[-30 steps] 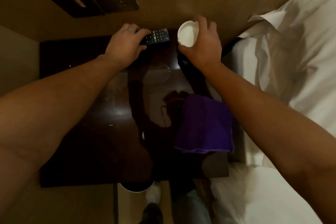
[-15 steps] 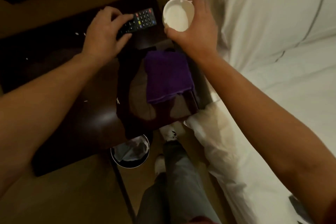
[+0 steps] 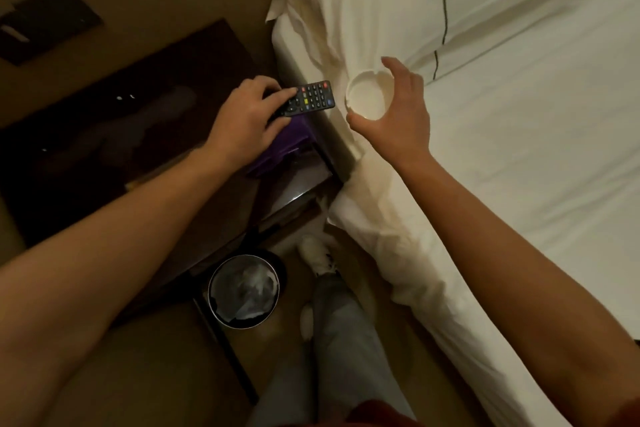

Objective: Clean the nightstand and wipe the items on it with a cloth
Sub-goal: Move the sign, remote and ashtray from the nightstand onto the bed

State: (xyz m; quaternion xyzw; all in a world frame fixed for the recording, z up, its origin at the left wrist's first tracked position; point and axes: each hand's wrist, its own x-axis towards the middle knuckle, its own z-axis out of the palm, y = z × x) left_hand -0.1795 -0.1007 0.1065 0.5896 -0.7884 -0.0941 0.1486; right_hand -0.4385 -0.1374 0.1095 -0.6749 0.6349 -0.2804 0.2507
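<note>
My left hand (image 3: 242, 121) grips the remote (image 3: 306, 100) by its near end over the purple cloth (image 3: 277, 152) at the desk (image 3: 114, 135) edge; it could tip out. My right hand (image 3: 398, 114) curls its fingers (image 3: 391, 64) round the white ashtray (image 3: 367, 97) above the bed (image 3: 519, 149); any residue could soil the sheet.

The remote (image 3: 309, 99) is black with red, yellow and blue buttons. The ashtray (image 3: 367, 97) is white, the cloth (image 3: 277, 149) purple, the nightstand (image 3: 114, 135) dark glossy brown, the bedding (image 3: 519, 149) white with thin dark piping.
</note>
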